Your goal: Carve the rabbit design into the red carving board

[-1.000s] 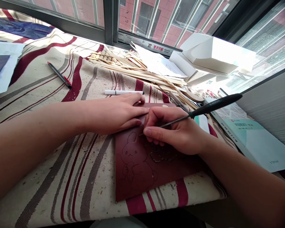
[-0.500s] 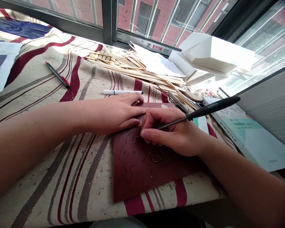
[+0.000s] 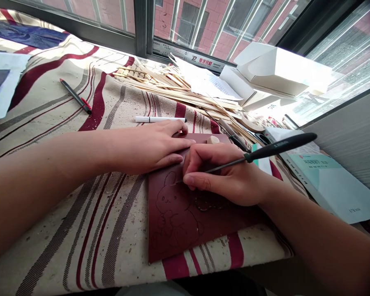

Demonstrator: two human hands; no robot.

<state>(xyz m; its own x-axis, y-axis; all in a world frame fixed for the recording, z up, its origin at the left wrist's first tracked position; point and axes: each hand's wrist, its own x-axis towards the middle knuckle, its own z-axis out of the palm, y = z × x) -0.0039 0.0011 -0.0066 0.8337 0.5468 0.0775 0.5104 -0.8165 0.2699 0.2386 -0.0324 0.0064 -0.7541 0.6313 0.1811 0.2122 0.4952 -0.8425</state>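
A dark red board [image 3: 175, 234] with a rabbit drawing [image 3: 168, 201] at lower middle of the frame, on a striped cloth [image 3: 117, 230], your right hand [image 3: 225, 174] gripping a thin black-handled tool [image 3: 280, 147], its tip at the rabbit's ear, your left hand [image 3: 148, 148] lying open on the board's upper left corner, thin wooden strips [image 3: 179, 92] at top middle

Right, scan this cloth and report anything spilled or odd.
Pale crumbs are strewn across the striped cloth, around the dark red sheet under the left hand and the black-handled stylus in the right hand. They look like spilled shavings.

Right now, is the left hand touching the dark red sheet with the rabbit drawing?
Touching: the head view shows the left hand resting on the dark red sheet at its top edge.
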